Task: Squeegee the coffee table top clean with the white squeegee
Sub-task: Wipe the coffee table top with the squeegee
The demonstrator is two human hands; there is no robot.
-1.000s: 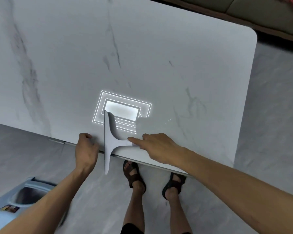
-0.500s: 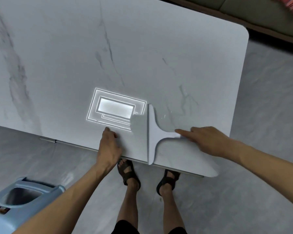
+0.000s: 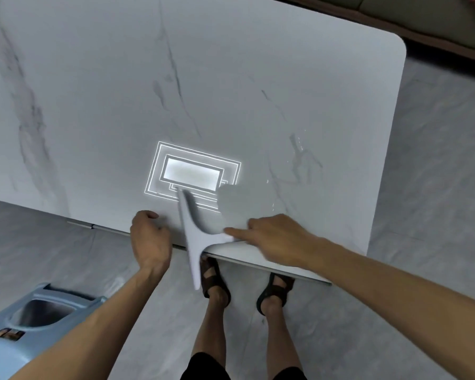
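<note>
The white T-shaped squeegee (image 3: 194,237) lies across the near edge of the marble-patterned coffee table (image 3: 231,86), its blade running front to back and overhanging the edge toward the floor. My right hand (image 3: 274,237) grips its handle, index finger stretched along it. My left hand (image 3: 150,239) rests curled on the table's near edge, just left of the blade, holding nothing. A few small water drops (image 3: 299,145) glint on the top to the right. A bright ceiling-light reflection (image 3: 192,171) shows just beyond the blade.
A blue plastic stool (image 3: 25,322) stands on the grey tiled floor at lower left. My sandalled feet (image 3: 217,281) are under the near edge. A dark sofa base (image 3: 422,28) runs behind the table's far right corner.
The squeegee swept right and has come back left along the near edge, its blade now overhanging the edge again. My left hand shifted along the edge with it.
</note>
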